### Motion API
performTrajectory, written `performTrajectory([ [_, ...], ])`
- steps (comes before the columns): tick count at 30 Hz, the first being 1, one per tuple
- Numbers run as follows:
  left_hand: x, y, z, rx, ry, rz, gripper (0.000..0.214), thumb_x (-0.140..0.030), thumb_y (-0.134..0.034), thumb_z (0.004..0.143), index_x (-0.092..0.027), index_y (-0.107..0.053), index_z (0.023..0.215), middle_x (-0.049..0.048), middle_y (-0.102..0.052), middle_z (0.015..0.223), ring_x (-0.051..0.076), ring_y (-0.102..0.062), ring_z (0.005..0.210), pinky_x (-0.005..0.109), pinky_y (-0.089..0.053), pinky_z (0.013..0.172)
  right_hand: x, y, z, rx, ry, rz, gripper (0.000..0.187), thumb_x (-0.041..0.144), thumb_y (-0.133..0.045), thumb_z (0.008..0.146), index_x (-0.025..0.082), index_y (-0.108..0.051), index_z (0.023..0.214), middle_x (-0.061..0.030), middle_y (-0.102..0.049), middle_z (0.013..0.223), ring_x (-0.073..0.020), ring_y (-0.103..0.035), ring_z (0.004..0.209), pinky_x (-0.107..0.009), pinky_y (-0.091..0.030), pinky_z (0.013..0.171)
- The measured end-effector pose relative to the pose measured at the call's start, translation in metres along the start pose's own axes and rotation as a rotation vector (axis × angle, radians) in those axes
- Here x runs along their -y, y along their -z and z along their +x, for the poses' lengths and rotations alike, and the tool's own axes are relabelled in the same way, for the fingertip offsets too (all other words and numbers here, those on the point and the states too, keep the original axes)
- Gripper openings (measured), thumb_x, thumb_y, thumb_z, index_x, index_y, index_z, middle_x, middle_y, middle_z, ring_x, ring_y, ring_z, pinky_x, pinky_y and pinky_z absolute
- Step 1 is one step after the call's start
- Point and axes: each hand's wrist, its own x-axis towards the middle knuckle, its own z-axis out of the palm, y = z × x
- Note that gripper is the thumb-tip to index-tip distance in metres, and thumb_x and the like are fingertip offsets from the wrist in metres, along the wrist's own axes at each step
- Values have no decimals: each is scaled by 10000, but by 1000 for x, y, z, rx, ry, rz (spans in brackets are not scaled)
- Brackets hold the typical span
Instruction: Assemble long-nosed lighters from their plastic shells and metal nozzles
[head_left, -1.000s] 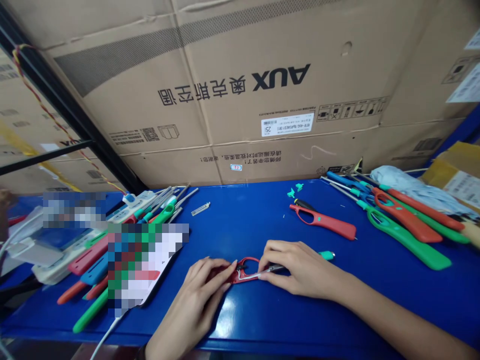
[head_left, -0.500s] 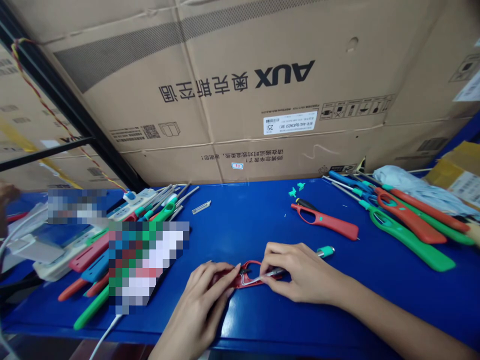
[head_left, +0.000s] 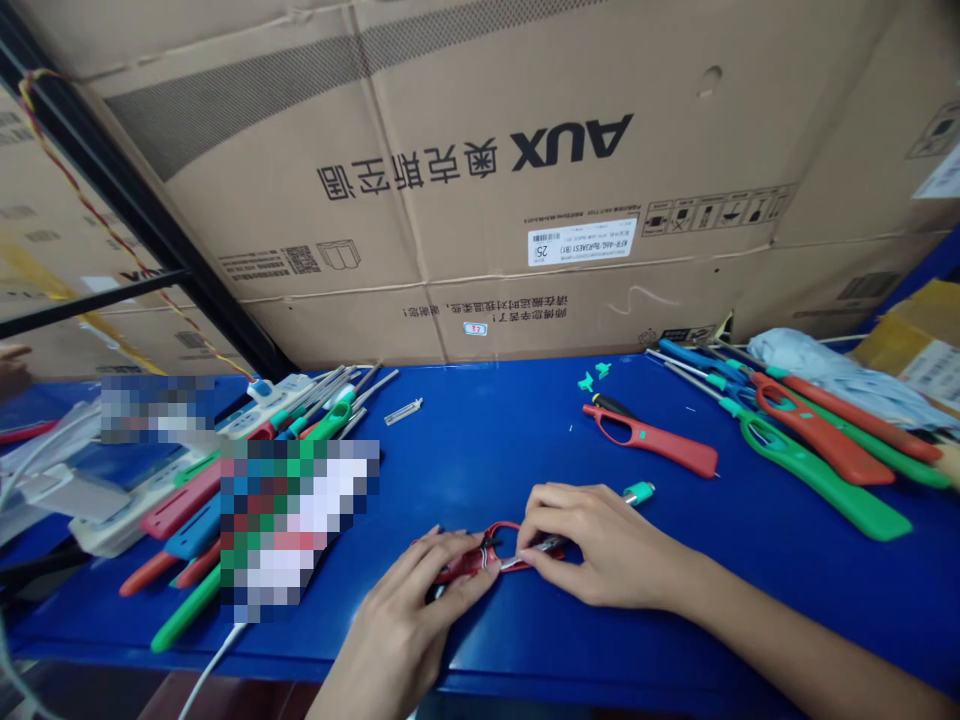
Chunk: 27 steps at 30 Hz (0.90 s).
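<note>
A red lighter handle shell (head_left: 491,550) lies on the blue table (head_left: 487,440) near its front edge. My left hand (head_left: 409,620) presses on the shell's left end with the fingers curled over it. My right hand (head_left: 592,540) pinches a thin metal tube (head_left: 551,545) at the shell's right end. The tube's green tip (head_left: 639,492) sticks out past my right hand.
A finished red lighter (head_left: 649,440) lies behind my hands. A pile of red, green and blue lighters (head_left: 810,440) sits at the right. More lighters and metal tubes (head_left: 315,410) lie at the left beside a blurred patch. Large cardboard boxes (head_left: 525,170) stand behind.
Both hands stayed on the red shell. My left fingers slid further over its left end, and the tube's green tip shifted slightly left and up.
</note>
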Motion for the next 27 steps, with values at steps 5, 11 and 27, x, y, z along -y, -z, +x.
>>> performTrajectory([
  [5, -1, 1, 2, -22, -19, 41, 458, -66, -363, 911, -290, -562, 1257, 65, -599, 1193, 190, -590, 1060, 387, -542, 902, 0, -3, 1, -35, 1, 22, 96, 192, -535, 863, 194, -627, 836, -13, -609, 840, -138, -541, 764, -286, -396, 754],
  [11, 1, -1, -1, -48, -16, 48, 475, -32, -369, 884, -285, -588, 1222, 58, -600, 1201, 185, -577, 1086, 367, -537, 909, -4, -4, 1, -44, -56, 102, 83, 212, -486, 896, 201, -568, 886, 0, -584, 838, -118, -523, 708, -245, -395, 656],
  [27, -10, 1, 9, -12, 56, 6, 369, -97, -405, 914, -239, -576, 1208, 76, -604, 1187, 204, -585, 1076, 365, -525, 906, -4, -4, 1, -25, -34, 79, 113, 213, -561, 831, 215, -590, 940, -13, -604, 864, -157, -556, 804, -278, -421, 722],
])
